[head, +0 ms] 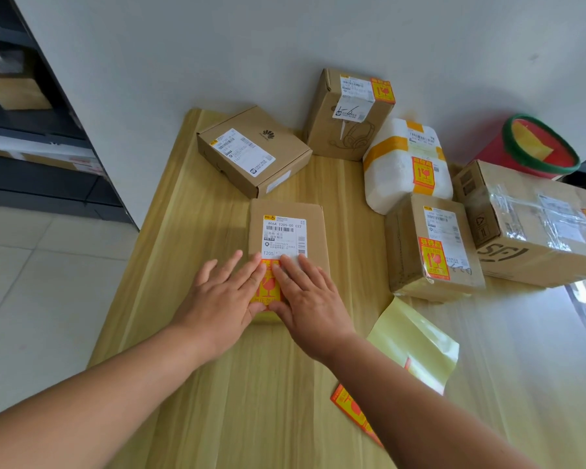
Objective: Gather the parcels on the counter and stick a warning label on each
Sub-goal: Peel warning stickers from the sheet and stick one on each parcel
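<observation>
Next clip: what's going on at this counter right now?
A person presses the left hand and right hand flat on an orange warning label, smoothing it onto a flat cardboard parcel on the wooden counter. The tall box, white parcel and small brown box on the right already carry such labels; the flat box behind shows none. A peeled backing sheet lies by the right arm.

Label (284, 236) on flat parcel (319, 231): 606A T205-00 C22; big box (555, 265): SF.

Left strip and near front of counter (170, 265) bare. Right side crowded by parcel cluster (433, 245). Flat box (254, 150) blocks far centre; backing sheet (413, 340) lies near right.
</observation>
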Demonstrator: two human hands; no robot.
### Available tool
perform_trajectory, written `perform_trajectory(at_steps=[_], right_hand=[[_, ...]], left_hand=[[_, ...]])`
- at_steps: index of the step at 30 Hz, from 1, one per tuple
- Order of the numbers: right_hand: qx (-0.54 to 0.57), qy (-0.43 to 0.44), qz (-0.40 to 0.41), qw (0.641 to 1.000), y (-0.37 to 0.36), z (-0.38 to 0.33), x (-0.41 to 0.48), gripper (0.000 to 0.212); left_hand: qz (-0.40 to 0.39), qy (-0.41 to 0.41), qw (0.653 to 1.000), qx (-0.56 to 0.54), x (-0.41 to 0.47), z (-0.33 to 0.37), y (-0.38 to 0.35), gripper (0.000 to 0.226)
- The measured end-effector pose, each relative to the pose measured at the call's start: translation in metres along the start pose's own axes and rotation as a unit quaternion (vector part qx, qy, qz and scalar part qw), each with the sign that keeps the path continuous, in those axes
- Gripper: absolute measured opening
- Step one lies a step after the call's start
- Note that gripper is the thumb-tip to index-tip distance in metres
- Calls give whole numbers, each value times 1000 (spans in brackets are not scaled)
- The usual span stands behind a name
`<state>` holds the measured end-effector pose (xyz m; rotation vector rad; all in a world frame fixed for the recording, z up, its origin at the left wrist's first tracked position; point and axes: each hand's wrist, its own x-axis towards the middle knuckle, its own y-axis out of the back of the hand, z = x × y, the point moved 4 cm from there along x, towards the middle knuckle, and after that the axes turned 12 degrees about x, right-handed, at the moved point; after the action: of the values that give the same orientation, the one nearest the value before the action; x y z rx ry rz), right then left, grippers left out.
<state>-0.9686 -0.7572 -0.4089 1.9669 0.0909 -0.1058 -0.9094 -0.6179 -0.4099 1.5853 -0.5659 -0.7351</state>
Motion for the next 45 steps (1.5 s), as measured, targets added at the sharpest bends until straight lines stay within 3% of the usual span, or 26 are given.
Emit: perform_trajectory(at_steps=[5, 8, 12, 30, 45], right_hand=[[21, -99, 19, 995, 5, 13, -6, 86], [87, -176, 16, 980, 5, 27, -14, 101], [142, -172, 16, 975, 12, 41, -13, 109], [23, -179, 43, 983, 82, 167, 94, 93], [-40, -220, 90, 971, 98, 159, 134, 71]], left_hand=[[-46, 53, 996, -62, 4, -7, -4, 87], [-75, 26, 990, -120, 8, -1, -3, 99], [-82, 31, 980, -177, 29, 11, 5, 109], [-62, 64, 984, -153, 212, 36, 36, 94], [11, 101, 985, -141, 262, 19, 46, 83]])
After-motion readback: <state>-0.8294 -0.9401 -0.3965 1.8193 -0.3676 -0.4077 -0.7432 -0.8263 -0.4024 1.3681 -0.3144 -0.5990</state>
